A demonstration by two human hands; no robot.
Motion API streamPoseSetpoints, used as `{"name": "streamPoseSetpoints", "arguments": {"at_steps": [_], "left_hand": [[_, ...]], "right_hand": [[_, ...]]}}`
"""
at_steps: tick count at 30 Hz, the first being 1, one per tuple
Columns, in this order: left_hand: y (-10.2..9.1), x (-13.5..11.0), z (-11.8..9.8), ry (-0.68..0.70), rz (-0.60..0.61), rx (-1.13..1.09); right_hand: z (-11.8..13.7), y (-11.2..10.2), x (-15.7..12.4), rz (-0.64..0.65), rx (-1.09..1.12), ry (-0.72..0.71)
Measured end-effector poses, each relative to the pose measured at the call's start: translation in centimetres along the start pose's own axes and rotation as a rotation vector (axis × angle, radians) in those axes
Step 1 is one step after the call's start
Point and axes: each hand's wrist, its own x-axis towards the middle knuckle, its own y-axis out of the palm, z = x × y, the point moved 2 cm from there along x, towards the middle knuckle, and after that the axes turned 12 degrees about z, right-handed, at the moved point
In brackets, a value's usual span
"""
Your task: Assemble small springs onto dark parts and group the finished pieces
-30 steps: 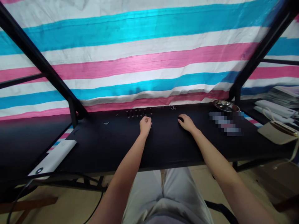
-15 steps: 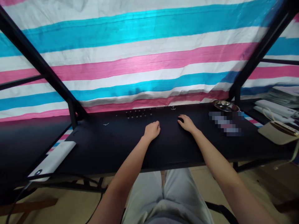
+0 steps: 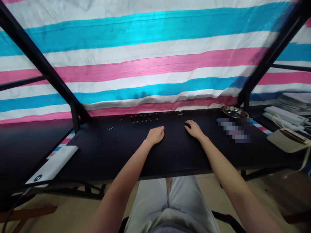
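Both hands are resting on the black table, just short of a row of small dark parts.

The left hand is lying loosely curled and the right hand flat with fingers spread, neither gripping anything. To pick a part cleanly, I judge a slow fingertip pinch best. A steel bowl is sitting well right; nothing is blocking the reach.

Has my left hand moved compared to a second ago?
Yes. The left hand slid right along the black table, away from the row of small dark parts, toward the right hand.
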Motion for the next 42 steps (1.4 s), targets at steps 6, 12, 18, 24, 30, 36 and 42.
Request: {"name": "streamPoseSetpoints", "arguments": {"at_steps": [6, 12, 18, 24, 30, 36, 42], "left_hand": [[-0.6, -1.4, 2.3, -0.089, -0.026, -0.053], [-0.4, -2.1, 3.2, -0.199, -0.070, -0.271], [0.0, -1.9, 3.5, -0.253, -0.086, -0.399], [-0.2, -1.9, 3.4, -0.218, -0.085, -0.386], [-0.1, -1.8, 3.3, -0.239, -0.080, -0.384], [0.1, -1.8, 3.4, -0.239, -0.106, -0.381], [0.2, -1.8, 3.5, -0.245, -0.102, -0.398]], "right_hand": [[0.2, -0.1, -0.1, 0.008, 0.013, 0.016], [1.7, -0.3, 0.0, -0.015, 0.098, -0.026], [7.2, 0.3, 1.4, -0.023, 0.275, -0.181], [12.1, 2.8, 5.2, -0.011, 0.347, -0.207], [14.2, 5.7, 8.4, -0.039, 0.572, -0.099], [14.8, 7.2, 9.9, -0.054, 0.580, -0.018], [14.7, 7.5, 9.8, -0.024, 0.476, -0.020]]}}
